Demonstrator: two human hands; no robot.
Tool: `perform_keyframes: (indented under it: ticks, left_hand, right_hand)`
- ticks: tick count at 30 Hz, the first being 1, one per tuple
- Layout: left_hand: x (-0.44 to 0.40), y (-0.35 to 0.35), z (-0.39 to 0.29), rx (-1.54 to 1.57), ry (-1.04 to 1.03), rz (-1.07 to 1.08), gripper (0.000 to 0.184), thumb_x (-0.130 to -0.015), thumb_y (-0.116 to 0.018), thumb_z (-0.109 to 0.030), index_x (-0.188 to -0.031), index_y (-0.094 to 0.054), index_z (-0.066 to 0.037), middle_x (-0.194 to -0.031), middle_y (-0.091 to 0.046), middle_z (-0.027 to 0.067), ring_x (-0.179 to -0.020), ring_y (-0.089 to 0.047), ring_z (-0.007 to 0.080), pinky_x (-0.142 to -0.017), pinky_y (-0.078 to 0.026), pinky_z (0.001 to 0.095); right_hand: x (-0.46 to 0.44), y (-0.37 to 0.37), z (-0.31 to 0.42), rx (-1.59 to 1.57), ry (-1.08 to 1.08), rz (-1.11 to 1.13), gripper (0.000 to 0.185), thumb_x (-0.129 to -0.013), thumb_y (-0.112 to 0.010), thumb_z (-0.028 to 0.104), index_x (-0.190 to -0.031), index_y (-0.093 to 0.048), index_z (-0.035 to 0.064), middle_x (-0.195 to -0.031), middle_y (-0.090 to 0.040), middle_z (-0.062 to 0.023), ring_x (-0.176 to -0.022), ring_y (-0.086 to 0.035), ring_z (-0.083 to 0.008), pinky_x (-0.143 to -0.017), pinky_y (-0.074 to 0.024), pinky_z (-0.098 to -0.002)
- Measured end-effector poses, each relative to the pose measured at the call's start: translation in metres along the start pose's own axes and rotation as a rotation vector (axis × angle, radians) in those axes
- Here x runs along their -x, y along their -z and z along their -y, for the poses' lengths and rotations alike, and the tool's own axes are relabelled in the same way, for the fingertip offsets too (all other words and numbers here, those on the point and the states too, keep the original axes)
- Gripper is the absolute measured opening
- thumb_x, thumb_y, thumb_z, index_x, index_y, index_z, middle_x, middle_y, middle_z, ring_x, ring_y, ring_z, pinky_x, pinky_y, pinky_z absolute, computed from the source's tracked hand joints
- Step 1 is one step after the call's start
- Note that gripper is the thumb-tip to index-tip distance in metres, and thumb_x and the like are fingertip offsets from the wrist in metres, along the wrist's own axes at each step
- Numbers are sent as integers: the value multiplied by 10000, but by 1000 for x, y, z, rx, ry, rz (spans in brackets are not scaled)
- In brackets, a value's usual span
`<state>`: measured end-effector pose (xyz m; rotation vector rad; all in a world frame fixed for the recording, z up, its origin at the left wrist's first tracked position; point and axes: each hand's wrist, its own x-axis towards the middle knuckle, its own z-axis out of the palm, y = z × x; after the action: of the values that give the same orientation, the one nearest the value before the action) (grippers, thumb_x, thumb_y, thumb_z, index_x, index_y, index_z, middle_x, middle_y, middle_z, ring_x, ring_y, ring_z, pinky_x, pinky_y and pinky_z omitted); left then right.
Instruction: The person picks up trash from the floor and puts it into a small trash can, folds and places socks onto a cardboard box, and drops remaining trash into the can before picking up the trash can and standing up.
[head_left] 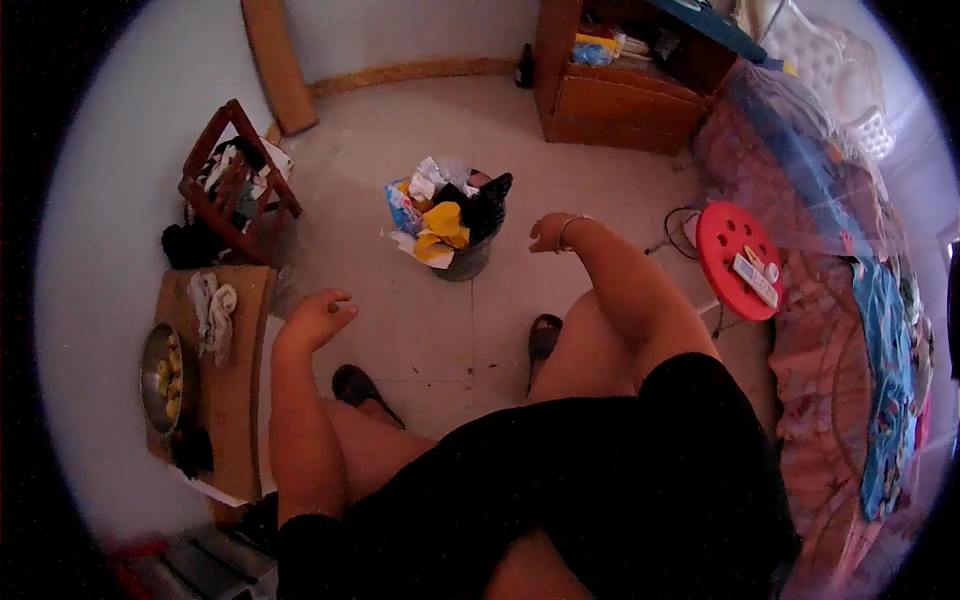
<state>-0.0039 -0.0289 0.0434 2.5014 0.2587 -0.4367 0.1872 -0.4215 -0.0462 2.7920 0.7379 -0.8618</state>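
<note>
Between my two hands and a little beyond them, a bin stands on the tiled floor, heaped with yellow, white and black crumpled waste. My left hand hangs in the air above my left knee, fingers apart, holding nothing. It is nearest to the small wooden table. My right hand, with a bracelet at the wrist, is in the air to the right of the bin and does not touch it. Its fingers curl downward, and whether anything is in them is hidden.
The wooden table at left bears a metal bowl and cloths. Behind it leans a wooden chair. A red stool holds a remote. A bed lines the right; a cabinet stands at the back.
</note>
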Motion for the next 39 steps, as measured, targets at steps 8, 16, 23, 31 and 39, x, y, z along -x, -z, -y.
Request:
perform_keyframes:
  ticks: [8,16,23,31,39]
  left_hand:
    - [9,0,-6,-2,-63,6,429,-780,-643,-313,-1130,-573,-75,-988,-612,176,-898,-600,254,-774,-469,327]
    - [-3,-4,6,-180,-21,-14,425,-759,-639,-339,-1102,-593,-92,-1022,-616,141,-923,-590,271,-817,-460,357]
    - [7,10,-19,-163,-29,-10,418,-757,-626,-350,-1104,-596,-117,-1049,-612,108,-969,-571,272,-845,-449,359]
    - [-20,9,-9,-241,-46,55,457,-809,-569,-408,-1163,-556,-119,-1104,-587,133,-1039,-537,305,-903,-415,406]
    - [-28,11,-1,-199,-70,6,479,-778,-600,-442,-1126,-582,-112,-1065,-599,151,-995,-558,322,-874,-431,415]
  right_hand:
    - [26,14,10,-169,-59,89,555,-769,-580,402,-1236,-504,110,-795,-644,-80,-755,-613,-208,-709,-483,-338]
    - [16,4,4,-121,36,-9,498,-786,-596,396,-1193,-540,115,-849,-644,-109,-767,-619,-222,-739,-479,-357]
    - [21,19,26,-227,-76,80,491,-817,-610,369,-1229,-507,123,-1002,-631,-121,-794,-628,-222,-746,-502,-378]
    - [-8,16,27,-214,-76,107,428,-805,-593,306,-1174,-548,93,-1087,-598,-128,-783,-641,-211,-744,-504,-329]
    - [-9,29,44,-316,-98,128,414,-807,-594,271,-1169,-549,76,-1096,-592,-145,-781,-642,-214,-775,-496,-328]
